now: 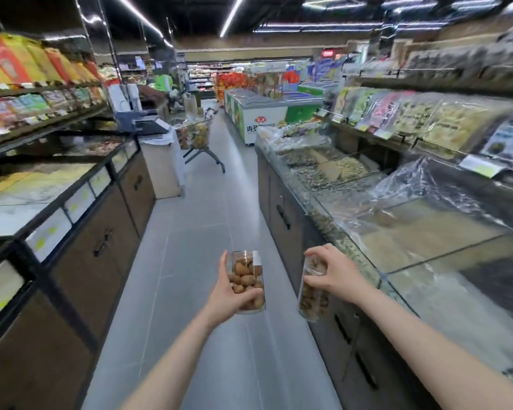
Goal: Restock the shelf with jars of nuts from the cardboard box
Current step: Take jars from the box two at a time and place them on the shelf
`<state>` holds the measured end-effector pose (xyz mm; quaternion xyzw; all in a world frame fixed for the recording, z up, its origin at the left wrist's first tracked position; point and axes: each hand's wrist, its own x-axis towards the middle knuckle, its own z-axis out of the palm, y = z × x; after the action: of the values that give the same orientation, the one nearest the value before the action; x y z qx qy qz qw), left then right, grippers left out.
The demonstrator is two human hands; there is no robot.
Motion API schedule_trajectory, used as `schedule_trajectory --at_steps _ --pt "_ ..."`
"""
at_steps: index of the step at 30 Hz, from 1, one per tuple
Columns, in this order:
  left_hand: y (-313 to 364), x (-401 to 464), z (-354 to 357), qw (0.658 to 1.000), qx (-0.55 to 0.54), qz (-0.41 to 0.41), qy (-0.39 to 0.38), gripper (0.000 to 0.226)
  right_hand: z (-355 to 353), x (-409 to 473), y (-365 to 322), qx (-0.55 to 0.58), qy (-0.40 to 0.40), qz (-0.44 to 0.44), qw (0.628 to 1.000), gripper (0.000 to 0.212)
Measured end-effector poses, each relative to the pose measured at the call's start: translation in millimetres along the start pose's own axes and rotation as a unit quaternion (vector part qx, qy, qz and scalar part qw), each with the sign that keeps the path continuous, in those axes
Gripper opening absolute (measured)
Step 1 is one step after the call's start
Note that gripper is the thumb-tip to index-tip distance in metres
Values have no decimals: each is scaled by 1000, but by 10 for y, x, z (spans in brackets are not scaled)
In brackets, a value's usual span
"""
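- Supermarket aisle, grey tiled floor (208, 220); shopping cart (197, 137) at 12 o'clock, bulk-food counter (427, 232) at 3 o'clock.
- Left hand (230, 291) curled round the left jar (248, 281) of nuts, upright.
- Right hand (333, 275) grips the right jar (313, 297) from above by its top, tilted, at 5 o'clock of centre.

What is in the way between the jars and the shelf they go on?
Nothing visible. The left hand grips one jar of nuts, the right hand another jar, over bare floor. Their shelf can't be told.
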<state>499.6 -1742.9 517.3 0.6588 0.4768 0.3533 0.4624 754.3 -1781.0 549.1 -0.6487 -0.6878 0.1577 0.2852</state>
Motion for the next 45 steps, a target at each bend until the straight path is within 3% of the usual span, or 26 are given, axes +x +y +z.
schedule_trajectory --at_steps 3,7,12,23,31,38,45 --pt "177 493 373 999 -13 12 -47 103 -274 98 309 -1 33 28 999 49" --pt "389 1099 782 991 -15 30 -129 117 -671 160 595 -23 80 72 994 50" --pt "664 1878 1333 976 27 81 -202 114 -1063 203 914 -48 147 139 978 50" --pt "1321 2964 2519 889 41 195 -412 115 -1669 52 1393 -94 285 325 897 49" --pt "1695 2768 3623 821 18 230 -522 118 -2244 -814 1645 -134 353 428 821 47" --pt "2170 2125 4572 786 -3 251 -566 112 -3001 -1763 1859 -181 419 458 763 48" --pt "2875 1421 5552 756 -23 296 -583 104 -3962 -2377 2242 -212 434 469 739 50"
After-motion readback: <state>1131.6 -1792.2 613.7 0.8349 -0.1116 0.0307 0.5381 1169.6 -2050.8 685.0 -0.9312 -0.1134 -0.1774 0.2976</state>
